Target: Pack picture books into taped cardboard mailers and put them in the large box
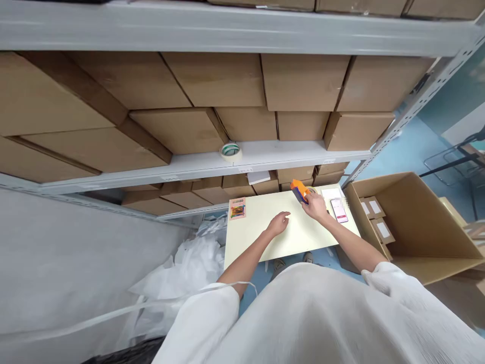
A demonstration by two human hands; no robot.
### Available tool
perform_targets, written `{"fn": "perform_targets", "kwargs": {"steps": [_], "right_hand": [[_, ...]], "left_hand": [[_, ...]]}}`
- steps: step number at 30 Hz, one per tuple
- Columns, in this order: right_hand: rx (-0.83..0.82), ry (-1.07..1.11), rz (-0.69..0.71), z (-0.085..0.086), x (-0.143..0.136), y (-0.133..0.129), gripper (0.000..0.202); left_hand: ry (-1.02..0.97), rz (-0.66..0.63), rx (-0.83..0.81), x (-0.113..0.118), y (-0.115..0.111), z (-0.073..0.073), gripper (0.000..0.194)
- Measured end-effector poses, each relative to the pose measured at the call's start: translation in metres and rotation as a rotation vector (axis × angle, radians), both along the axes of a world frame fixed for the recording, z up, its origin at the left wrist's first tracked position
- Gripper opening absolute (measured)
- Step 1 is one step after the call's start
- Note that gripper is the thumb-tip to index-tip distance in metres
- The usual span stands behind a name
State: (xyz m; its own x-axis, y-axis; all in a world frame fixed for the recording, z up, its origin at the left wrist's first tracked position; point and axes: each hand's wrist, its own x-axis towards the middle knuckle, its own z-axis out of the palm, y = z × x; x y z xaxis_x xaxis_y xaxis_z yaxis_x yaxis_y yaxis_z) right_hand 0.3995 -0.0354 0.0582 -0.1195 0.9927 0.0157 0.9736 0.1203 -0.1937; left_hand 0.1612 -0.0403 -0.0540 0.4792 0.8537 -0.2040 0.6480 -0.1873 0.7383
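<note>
My right hand (315, 206) is closed around an orange and dark-blue handheld tool (299, 190), lifted above the far side of the cream tabletop (261, 237). Its exact kind is not clear from here. My left hand (278, 224) hovers over the middle of the table, fingers loosely extended, holding nothing. At the table's left end lies a small pink pack (237, 208) with colourful contents. A phone (339, 210) with a lit screen rests to the right of my right hand. Part of a pale roll shows behind the fingers of that hand.
Metal shelving (280, 154) packed with cardboard boxes (306, 81) rises beyond the table. A tape roll (231, 151) sits on the shelf edge. To the right stands a large open carton (428, 217) with small labelled boxes inside. White packing material (193, 273) is heaped at left.
</note>
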Motion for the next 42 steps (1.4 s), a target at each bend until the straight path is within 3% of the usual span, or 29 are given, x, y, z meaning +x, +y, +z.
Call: {"fn": "perform_targets", "kwargs": {"steps": [7,10,13,27,34,42], "right_hand": [[-0.310,-0.018,-0.209,-0.092,0.027,-0.058,0.028],[-0.372,-0.005,-0.235,-0.115,0.036,-0.069,0.029],[-0.407,0.003,-0.251,-0.126,0.042,-0.073,0.034],[-0.383,0.025,-0.281,-0.132,0.044,-0.083,0.041],[-0.271,-0.018,-0.268,-0.106,0.032,-0.084,0.039],[-0.183,-0.017,-0.087,-0.076,-0.017,-0.068,0.041]], "left_hand": [[0.059,-0.066,-0.033,0.011,-0.014,-0.009,0.043],[0.087,-0.089,-0.046,0.011,-0.019,-0.011,0.043],[0.104,-0.098,-0.064,0.011,-0.022,-0.012,0.044],[0.083,-0.112,-0.074,0.000,-0.026,-0.013,0.044],[0.034,-0.102,-0.032,-0.010,-0.022,-0.016,0.043],[-0.006,0.015,0.015,-0.044,-0.043,-0.018,0.043]]}}
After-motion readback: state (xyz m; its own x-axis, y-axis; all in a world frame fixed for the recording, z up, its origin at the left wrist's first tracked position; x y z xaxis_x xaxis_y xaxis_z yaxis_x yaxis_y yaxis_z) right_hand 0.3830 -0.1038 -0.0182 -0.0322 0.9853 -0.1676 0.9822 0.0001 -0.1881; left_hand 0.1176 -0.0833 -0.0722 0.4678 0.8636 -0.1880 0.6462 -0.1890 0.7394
